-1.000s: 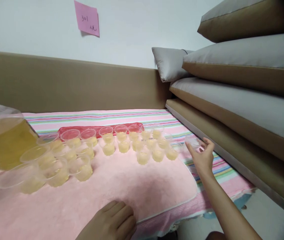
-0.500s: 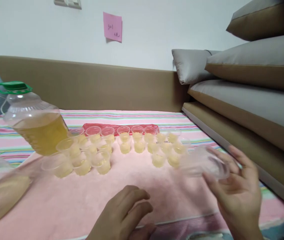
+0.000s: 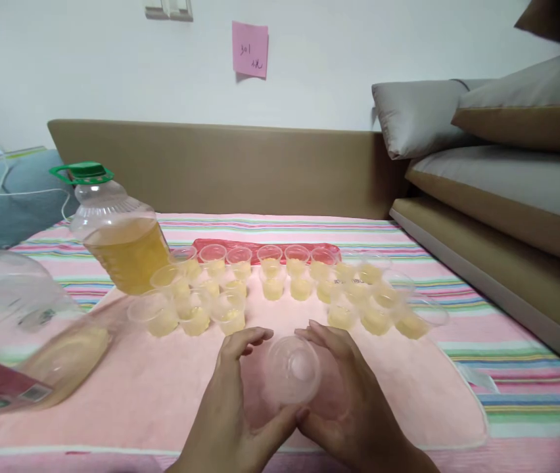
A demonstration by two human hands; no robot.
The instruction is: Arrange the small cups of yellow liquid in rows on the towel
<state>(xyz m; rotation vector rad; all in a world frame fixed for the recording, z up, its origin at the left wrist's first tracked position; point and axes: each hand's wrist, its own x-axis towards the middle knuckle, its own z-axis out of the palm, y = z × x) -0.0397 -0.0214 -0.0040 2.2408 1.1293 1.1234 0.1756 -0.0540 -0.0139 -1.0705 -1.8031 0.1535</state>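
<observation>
1. Cup (image 3: 294, 371), clear and round, at six o'clock between curved left hand (image 3: 225, 404) and right hand (image 3: 356, 401); whether either grips it, I cannot tell.
2. Bottle (image 3: 38, 320), eight o'clock: glossy plastic, cut off leftward.

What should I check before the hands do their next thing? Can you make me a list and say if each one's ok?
1. Both hands at the cup: ok, the left hand and right hand curve around it.
2. Fingers pressing on it all round: cannot tell.
3. Just one cup there, not a nested stack: cannot tell.
4. Filled cups standing up: ok, they're in rows beyond the hands.
5. Cap on the jug: ok, the green one is on.
6. Whole bottle in view: not ok, the picture's left edge cuts it off.
</observation>
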